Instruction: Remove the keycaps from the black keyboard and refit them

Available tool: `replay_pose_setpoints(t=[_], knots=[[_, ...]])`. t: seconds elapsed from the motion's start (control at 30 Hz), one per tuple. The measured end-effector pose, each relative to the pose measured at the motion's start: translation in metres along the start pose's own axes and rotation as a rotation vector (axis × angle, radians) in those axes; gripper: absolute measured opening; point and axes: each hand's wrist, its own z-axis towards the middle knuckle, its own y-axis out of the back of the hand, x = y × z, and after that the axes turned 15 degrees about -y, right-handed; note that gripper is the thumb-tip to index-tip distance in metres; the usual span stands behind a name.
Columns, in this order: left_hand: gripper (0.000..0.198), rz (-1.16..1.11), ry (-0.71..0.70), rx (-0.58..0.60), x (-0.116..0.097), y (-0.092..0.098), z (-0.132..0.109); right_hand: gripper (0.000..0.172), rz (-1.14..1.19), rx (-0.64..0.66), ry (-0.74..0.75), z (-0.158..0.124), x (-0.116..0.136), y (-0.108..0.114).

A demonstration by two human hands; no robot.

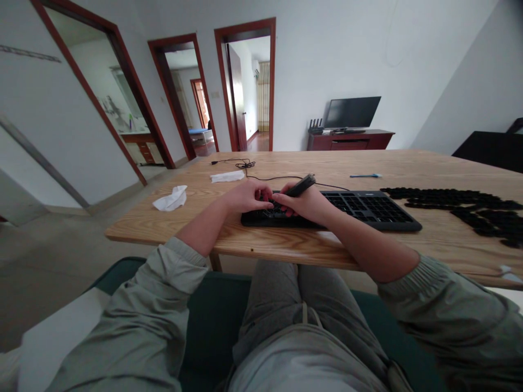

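A black keyboard (368, 209) lies on the wooden table (286, 239), many of its keycaps removed. My left hand (247, 197) rests on the keyboard's left end with its fingers curled down onto the keys, and I cannot see anything in it. My right hand (306, 206) is beside it, closed round a dark pen-shaped tool (300, 186) whose upper end points up and to the right. The tool's tip is hidden between my hands. A heap of loose black keycaps (461, 204) is spread on the table to the right of the keyboard.
The keyboard's black cable (249, 164) runs back to a coil at the far edge. Two crumpled white tissues (171, 199) (227, 176) lie left. A blue pen (365, 176) lies behind the keyboard. A TV on a low cabinet (351, 139) stands beyond the table, with doorways at the left.
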Motion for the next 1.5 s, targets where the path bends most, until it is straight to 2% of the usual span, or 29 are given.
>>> replay_pose_setpoints(t=[0.07,0.23,0.47,0.7,1.1,1.4,1.5], knots=[[0.024,0.085,-0.03,0.024,-0.006,0.002,-0.004,0.033,0.012,0.014,-0.009,0.0,-0.001,-0.001],[0.022,0.177,-0.011,0.198,-0.022,0.001,-0.02,0.028,-0.016,0.029,0.069,0.002,-0.01,-0.001],[0.028,0.246,-0.138,0.181,-0.023,-0.009,-0.025,0.028,-0.063,-0.043,0.158,0.003,-0.018,-0.001],[0.03,0.295,-0.153,0.192,-0.026,-0.009,-0.026,0.029,-0.077,-0.053,0.153,0.006,-0.023,-0.001],[0.035,0.43,-0.186,0.231,-0.035,-0.017,-0.026,0.016,-0.194,-0.119,0.306,0.0,-0.021,-0.003],[0.032,0.534,-0.285,0.238,-0.039,-0.021,-0.024,0.013,-0.198,-0.012,0.36,-0.005,-0.025,0.002],[0.03,0.614,-0.326,0.209,-0.038,-0.024,-0.027,0.015,-0.2,0.008,0.378,-0.003,-0.026,0.003]])
